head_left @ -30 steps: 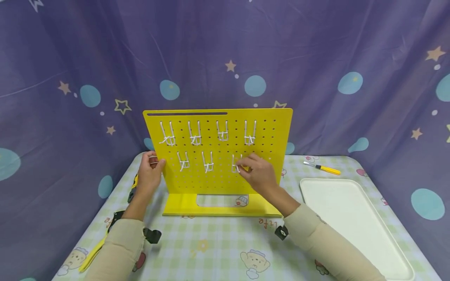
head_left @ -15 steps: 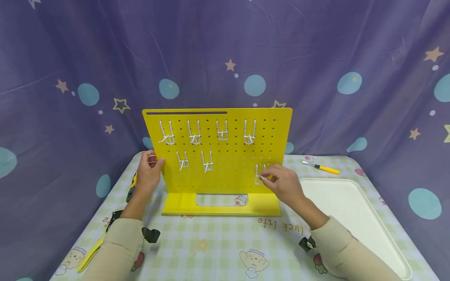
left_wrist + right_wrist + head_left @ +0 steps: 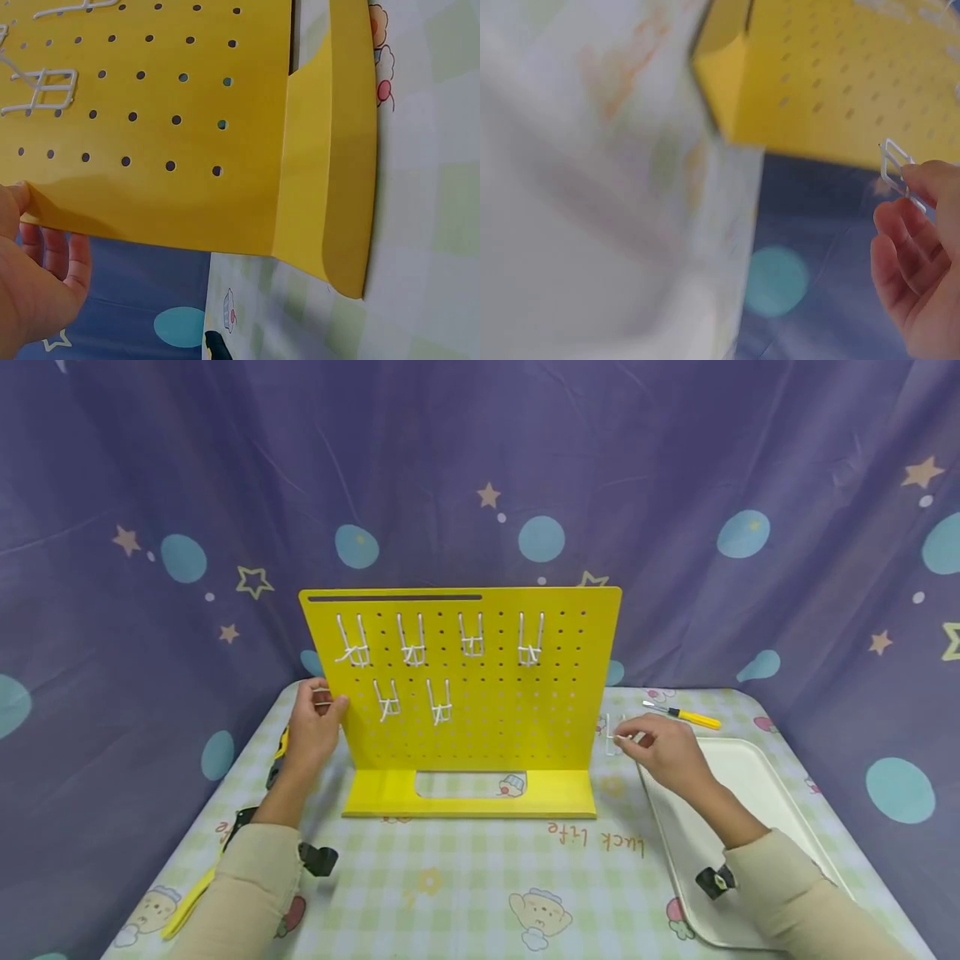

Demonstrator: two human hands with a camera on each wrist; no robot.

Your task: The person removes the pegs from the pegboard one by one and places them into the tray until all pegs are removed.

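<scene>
From my feed: work looks part-way, my judgement. Six hung hooks point(image 3: 412, 653) sit on the yellow pegboard point(image 3: 480, 693), and one loose hook point(image 3: 884, 161) is off it, in the air with the right hand point(image 3: 666, 752). So one hook is clear of the board and not set down anywhere; six are in their holes. Lower row has bare holes on the right-hand side.

Hands: right one pinches the loose hook between thumb and fingertips, no gap left, other fingers loosely bent. Hook sticks out to the left of the fingers, apart from the board edge. Left hand point(image 3: 313, 735) grips the board's left edge, thumb on the front, fingers behind.

Counts: seven hooks total that I can see: four in the upper row, two in the lower row nearer the left hand, one loose. One pegboard, upright between the hands. One white tray point(image 3: 750, 802), under and right of the right hand; the forearm hides part of it, can't check there. One screwdriver point(image 3: 697, 719), just beyond the right hand. Two yellow-and-black tools on the left side: one partly hidden tool point(image 3: 278, 760) beside the left hand, one long-handled tool point(image 3: 191, 897) by its forearm; types I can't tell. One tabletop point(image 3: 397, 877) under everything.
</scene>
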